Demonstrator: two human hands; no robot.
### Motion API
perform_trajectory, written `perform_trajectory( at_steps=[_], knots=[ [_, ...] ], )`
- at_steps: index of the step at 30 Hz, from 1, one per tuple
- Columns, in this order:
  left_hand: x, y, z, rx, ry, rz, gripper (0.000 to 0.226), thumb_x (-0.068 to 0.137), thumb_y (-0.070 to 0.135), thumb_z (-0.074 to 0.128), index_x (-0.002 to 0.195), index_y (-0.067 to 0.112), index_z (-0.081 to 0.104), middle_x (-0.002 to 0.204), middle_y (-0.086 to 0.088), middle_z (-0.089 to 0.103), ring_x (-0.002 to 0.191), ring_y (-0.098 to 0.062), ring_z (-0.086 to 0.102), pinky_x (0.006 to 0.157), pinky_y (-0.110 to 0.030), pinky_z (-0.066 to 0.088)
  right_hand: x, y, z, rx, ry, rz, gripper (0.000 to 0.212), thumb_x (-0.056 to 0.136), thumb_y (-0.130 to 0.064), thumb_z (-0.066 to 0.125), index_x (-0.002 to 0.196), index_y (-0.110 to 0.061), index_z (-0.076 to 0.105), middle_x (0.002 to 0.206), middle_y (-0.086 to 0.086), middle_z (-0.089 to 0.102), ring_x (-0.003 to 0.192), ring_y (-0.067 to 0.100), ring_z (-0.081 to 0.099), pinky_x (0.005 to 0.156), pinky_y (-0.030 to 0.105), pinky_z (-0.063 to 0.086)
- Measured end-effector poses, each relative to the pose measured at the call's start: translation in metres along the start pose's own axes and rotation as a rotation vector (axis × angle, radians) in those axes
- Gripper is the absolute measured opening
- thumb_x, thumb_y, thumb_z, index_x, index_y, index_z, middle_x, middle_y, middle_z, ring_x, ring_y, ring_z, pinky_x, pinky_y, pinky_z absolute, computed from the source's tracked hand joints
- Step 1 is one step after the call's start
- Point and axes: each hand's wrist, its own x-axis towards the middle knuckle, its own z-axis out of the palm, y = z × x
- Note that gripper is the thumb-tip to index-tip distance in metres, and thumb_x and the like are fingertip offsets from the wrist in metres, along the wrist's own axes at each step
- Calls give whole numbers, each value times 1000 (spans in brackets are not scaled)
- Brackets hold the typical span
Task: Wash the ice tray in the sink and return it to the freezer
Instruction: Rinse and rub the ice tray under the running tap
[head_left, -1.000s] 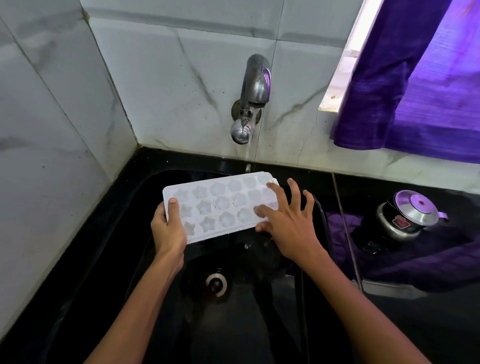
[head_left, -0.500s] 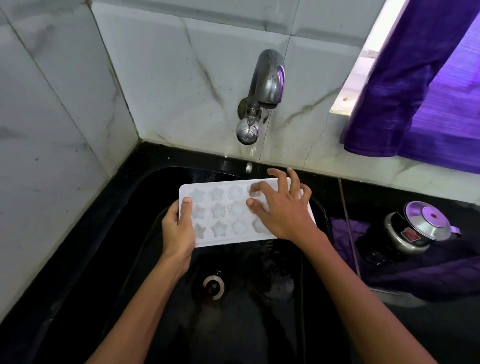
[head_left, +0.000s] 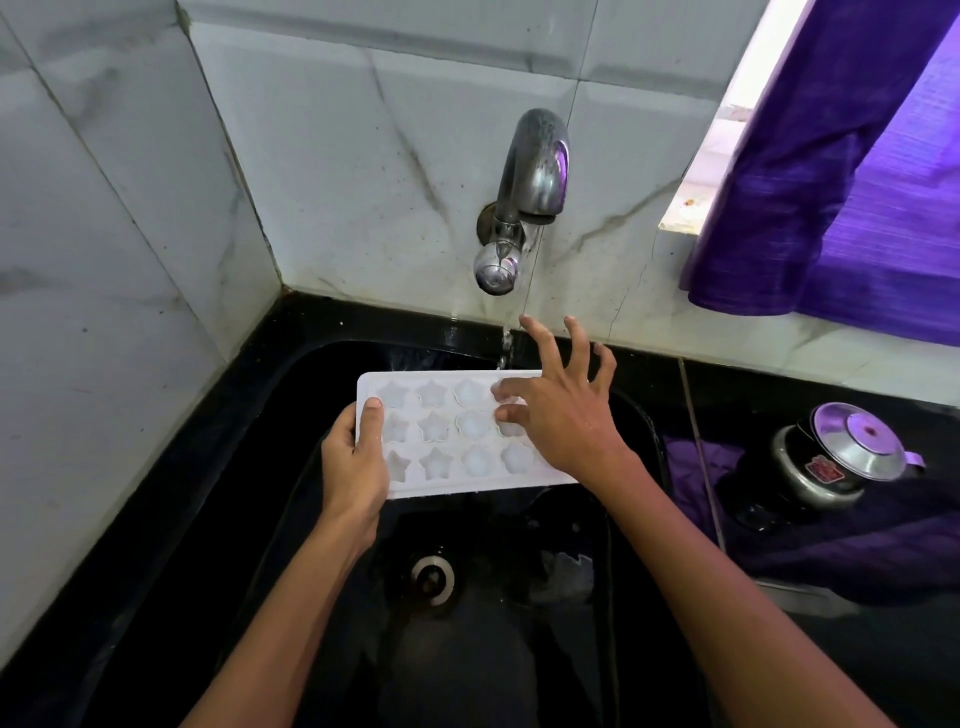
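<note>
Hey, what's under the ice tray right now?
Under the ice tray, held up by the left hand, lies the black sink with its round metal drain in view. The basin directly beneath the tray is covered, so I can't see it.

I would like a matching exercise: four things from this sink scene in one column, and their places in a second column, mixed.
Things:
1. ice tray
2. tap
3. drain
4. pressure cooker

Places:
A. on the wall tiles
B. on the counter at the right
C. in the sink bottom
D. held over the sink

Pairs: 1-D, 2-A, 3-C, 4-B
</note>
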Motion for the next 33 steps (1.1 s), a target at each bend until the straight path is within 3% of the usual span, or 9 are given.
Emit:
perform_trajectory(
  at_steps=[4,6,8,12,18,22,27,33],
  knots=[
    [-1,-1,0,-7,1,-20,26,100,33,43,113,18,59,100,-1,69,89,-18,68,66,-31,55,0,1,4,-75,97,36,14,68,-51,76,73,-39,70,151,4,31,136,36,4,101,56,7],
    [-1,0,0,-8,-1,-24,26,100,33,42,114,17,59,99,-1,69,87,-17,68,64,-29,54,-1,0,4,-39,143,42,17,67,-54,74,72,-38,70,150,7,36,135,36,9,100,57,8],
    [-1,1,-2,-12,-3,-22,25,101,32,42,113,17,58,99,0,69,86,-15,68,62,-27,53,-3,-1,4,-33,164,5,14,72,-51,72,78,-38,71,152,8,32,136,36,6,100,57,7],
    [-2,2,-4,1,-7,-15,24,101,32,42,111,18,59,97,1,69,84,-13,68,58,-23,53,-1,0,-1,-18,41,-40,20,86,-51,55,96,-41,68,158,-2,5,136,31,-17,105,52,-6],
    [-4,4,-7,-2,-15,-36,23,101,31,43,109,17,59,97,1,69,82,-12,67,57,-21,53,-2,-2,-10,-33,-34,-13,33,86,-61,47,111,-45,63,159,-2,-4,142,35,-13,106,55,-6],
    [-5,8,-5,19,-13,-16,21,101,29,43,106,17,59,91,3,68,79,-11,66,55,-19,51,-2,-4,-13,33,-10,-16,26,84,-54,57,101,-40,71,158,-6,5,142,32,-8,106,52,-4],
    [-6,7,-5,8,59,-7,26,101,31,42,112,13,58,90,3,65,77,-11,64,57,-22,48,-4,-3,-21,189,139,161,30,65,-63,70,73,-34,73,153,-14,17,140,27,-2,106,50,0],
    [-2,13,-1,-22,135,31,29,101,30,41,118,11,55,91,3,63,75,-8,61,57,-21,47,-14,-4,-8,263,-116,14,35,85,-65,45,113,-48,57,157,-6,-8,140,30,-21,111,53,-7]
  ],
)
